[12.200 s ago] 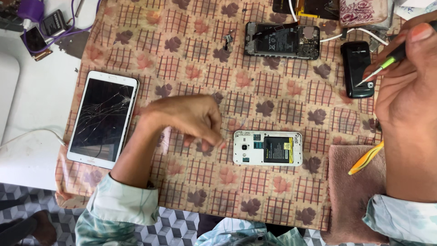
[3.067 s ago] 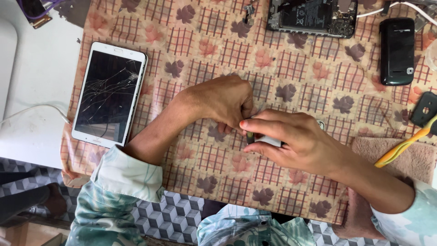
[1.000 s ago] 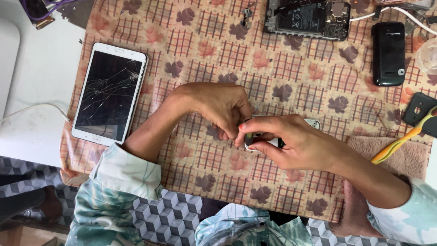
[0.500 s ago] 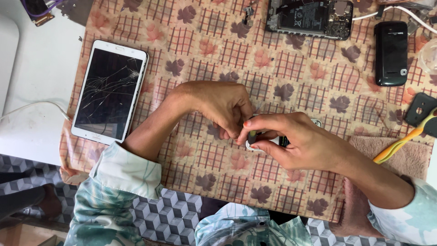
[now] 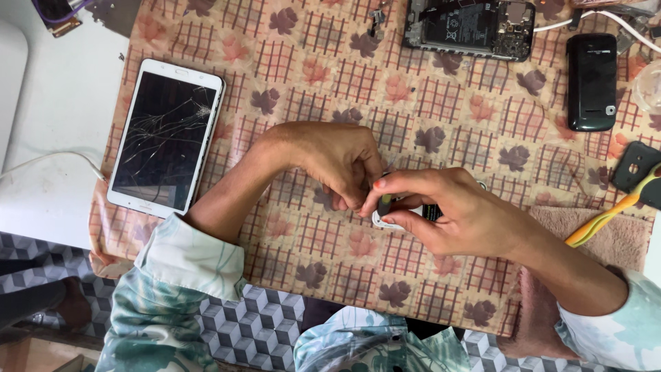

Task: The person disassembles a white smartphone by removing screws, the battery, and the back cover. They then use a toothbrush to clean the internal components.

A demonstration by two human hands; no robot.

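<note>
A white phone (image 5: 385, 222) lies on the leaf-patterned cloth (image 5: 310, 69) and is mostly hidden under my hands. My right hand (image 5: 454, 213) wraps over it from the right, thumb and forefinger pinching at its left end around a small dark part. My left hand (image 5: 337, 162) comes in from the left with its fingers curled tight, the tips pressed against that same end of the phone. What the fingertips hold between them is too small to make out.
A white tablet with a cracked screen (image 5: 165, 134) lies at the cloth's left edge. At the top sit an opened dark phone (image 5: 468, 27) and a black phone (image 5: 591, 81). A yellow-green tool (image 5: 606, 220) rests on a pink towel (image 5: 630, 238) at the right.
Twelve seconds ago my right hand held a green tool away from the bare phone. It then came onto the phone beside my left hand. Over the last second, only the fingertips shift.
</note>
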